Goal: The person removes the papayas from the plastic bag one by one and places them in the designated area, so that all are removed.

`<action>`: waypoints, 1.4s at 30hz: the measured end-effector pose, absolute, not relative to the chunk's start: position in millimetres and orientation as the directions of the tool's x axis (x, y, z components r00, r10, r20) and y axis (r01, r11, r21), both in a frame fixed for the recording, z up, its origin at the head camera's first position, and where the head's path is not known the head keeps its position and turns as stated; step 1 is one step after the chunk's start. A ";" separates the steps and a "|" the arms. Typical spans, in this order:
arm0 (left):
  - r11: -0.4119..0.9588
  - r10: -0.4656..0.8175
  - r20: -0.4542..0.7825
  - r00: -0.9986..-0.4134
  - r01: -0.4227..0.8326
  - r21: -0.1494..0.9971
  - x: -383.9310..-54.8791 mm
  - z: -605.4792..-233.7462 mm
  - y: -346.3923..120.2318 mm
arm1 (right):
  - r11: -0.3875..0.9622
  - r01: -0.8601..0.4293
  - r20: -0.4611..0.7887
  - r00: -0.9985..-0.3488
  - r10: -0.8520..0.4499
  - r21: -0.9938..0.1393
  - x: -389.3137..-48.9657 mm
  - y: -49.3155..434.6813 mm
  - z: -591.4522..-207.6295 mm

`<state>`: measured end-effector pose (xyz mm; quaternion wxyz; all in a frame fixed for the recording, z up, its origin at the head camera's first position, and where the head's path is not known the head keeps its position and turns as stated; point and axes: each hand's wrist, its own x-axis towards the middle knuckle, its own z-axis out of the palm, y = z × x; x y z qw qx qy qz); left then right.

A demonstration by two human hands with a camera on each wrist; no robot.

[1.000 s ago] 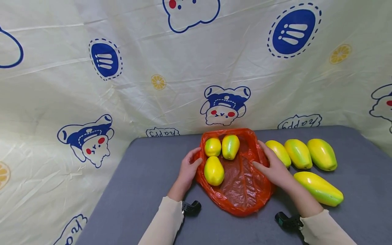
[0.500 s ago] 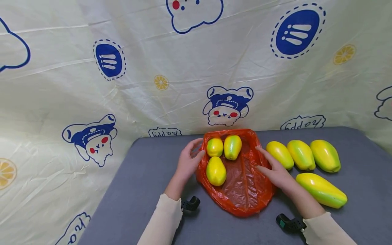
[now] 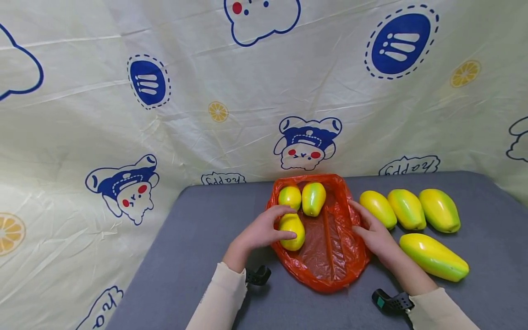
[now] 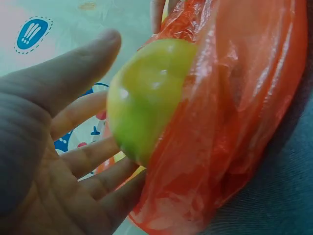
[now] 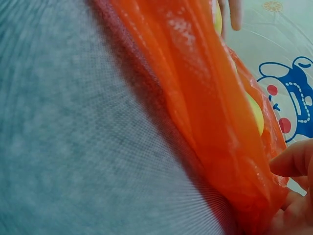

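A red plastic bag (image 3: 317, 275) lies with its mouth wide on the grey table. Inside, on its left side, are three yellow-green papayas. My left hand (image 3: 266, 227) reaches over the bag's left rim around the nearest papaya (image 3: 296, 224), thumb and fingers spread to either side. In the left wrist view the thumb stands apart from a papaya (image 4: 146, 98), with the fingers behind it. My right hand (image 3: 377, 236) holds the bag's right rim; in the right wrist view its thumb (image 5: 296, 159) touches the red plastic. Its other fingers are partly hidden.
To the right of the bag, three papayas lie in a row, one of them a back papaya (image 3: 439, 211) at the far end. Another long papaya (image 3: 433, 256) lies in front of them. A printed white curtain (image 3: 247, 137) hangs behind the table (image 3: 198, 238).
My left hand has left the bag's left rim and moved right, over the nearest papaya. The right hand stays at the right rim. The papayas lie as before.
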<state>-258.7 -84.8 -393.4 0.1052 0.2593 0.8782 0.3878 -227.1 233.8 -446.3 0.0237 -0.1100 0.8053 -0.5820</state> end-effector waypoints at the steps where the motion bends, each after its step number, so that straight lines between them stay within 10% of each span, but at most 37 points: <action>1: 0.566 0.545 0.010 -0.838 0.378 0.733 -258.7 -394.1 -84.7 | 0.298 -0.146 0.088 -0.976 -0.200 -0.943 -227.2 233.6 -446.4; 42: 0.470 0.536 0.012 -0.844 0.311 0.826 -260.6 -387.4 -94.4 | 0.380 -0.161 0.102 -0.980 -0.172 -0.911 -226.4 232.5 -449.4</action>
